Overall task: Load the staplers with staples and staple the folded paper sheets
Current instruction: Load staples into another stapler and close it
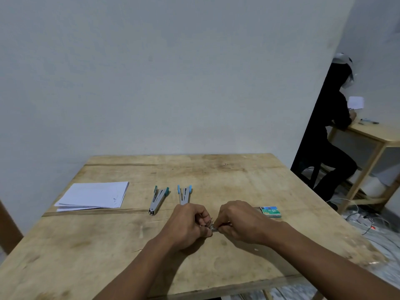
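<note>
Two grey staplers lie open on the wooden table (249, 182): one with teal ends (157, 199), one with light-blue ends (184, 193). A stack of folded white paper sheets (95, 195) lies at the left. My left hand (189, 225) and my right hand (237, 221) meet near the table's middle, both pinching a small metal strip of staples (213, 228) between their fingertips. A green staple box (270, 211) sits just right of my right hand.
A grey wall stands behind the table. At the right, a person in dark clothes sits at another wooden table (372, 133). Cables (365, 219) lie on the floor beyond the table's right edge.
</note>
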The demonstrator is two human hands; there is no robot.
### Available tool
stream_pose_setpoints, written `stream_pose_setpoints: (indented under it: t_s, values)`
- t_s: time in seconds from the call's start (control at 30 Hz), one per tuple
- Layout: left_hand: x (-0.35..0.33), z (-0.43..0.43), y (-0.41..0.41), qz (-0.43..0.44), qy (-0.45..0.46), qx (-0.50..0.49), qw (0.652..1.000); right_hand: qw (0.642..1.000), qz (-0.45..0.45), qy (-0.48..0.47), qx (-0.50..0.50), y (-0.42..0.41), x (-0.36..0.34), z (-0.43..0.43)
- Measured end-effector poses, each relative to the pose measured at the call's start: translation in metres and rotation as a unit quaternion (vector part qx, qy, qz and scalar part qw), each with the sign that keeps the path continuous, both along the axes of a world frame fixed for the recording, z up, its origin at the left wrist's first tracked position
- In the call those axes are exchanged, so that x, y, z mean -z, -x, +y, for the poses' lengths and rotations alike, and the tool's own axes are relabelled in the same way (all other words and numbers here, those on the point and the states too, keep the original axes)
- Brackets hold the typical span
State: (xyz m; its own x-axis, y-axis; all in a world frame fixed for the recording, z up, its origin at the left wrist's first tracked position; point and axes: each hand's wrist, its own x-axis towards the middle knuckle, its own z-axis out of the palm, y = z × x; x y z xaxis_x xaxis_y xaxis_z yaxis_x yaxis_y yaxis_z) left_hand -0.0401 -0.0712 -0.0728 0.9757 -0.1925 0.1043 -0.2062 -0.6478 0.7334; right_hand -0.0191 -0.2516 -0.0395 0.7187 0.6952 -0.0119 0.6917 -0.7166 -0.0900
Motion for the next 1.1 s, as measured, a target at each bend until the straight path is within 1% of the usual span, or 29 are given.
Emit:
stream_pose_setpoints:
  t_s: [0.27,0.33,0.43,0.5,0.57,0.7,0.73,0.77,0.83,0.9,0.97,1.1]
  values:
    - [0.000,0.002,0.000,0.005,0.010,-0.002,1.000,0.997,-0.048,0.065,0.009,0.001,-0.011,-0.019]
    - [0.001,0.002,0.000,0.006,0.011,-0.003,1.000,0.997,-0.057,0.054,0.022,0.000,-0.011,-0.020]
    - [0.000,0.002,0.000,0.006,0.008,-0.005,1.000,0.999,-0.027,-0.012,0.035,0.003,-0.007,-0.013]
    - [0.000,0.001,0.000,0.007,0.008,-0.004,1.000,0.999,-0.003,-0.027,0.031,0.006,-0.004,-0.008]
    - [-0.001,0.001,0.001,0.014,0.012,-0.003,1.000,0.999,0.010,-0.020,0.045,0.005,-0.005,-0.012]
    - [0.000,0.004,0.001,0.019,0.019,-0.005,1.000,0.995,-0.002,0.020,0.093,-0.002,-0.013,-0.032]
    - [0.000,0.004,0.001,0.020,0.020,-0.005,1.000,0.994,-0.003,0.012,0.110,-0.003,-0.016,-0.034]
    - [0.000,0.003,0.001,0.020,0.019,-0.006,1.000,0.992,-0.001,-0.017,0.128,-0.003,-0.018,-0.034]
    - [-0.001,0.002,0.001,0.018,0.011,-0.007,1.000,0.981,0.023,-0.119,0.152,-0.001,-0.021,-0.024]
    - [-0.001,0.001,0.002,0.017,0.008,-0.008,1.000,0.970,0.055,-0.182,0.150,0.006,-0.022,-0.008]
    - [-0.002,0.000,0.002,0.017,0.007,-0.005,1.000,0.972,0.060,-0.182,0.136,0.012,-0.017,0.006]
    - [-0.002,0.000,0.004,0.016,0.009,-0.008,1.000,0.975,0.016,-0.165,0.149,0.015,-0.006,0.014]
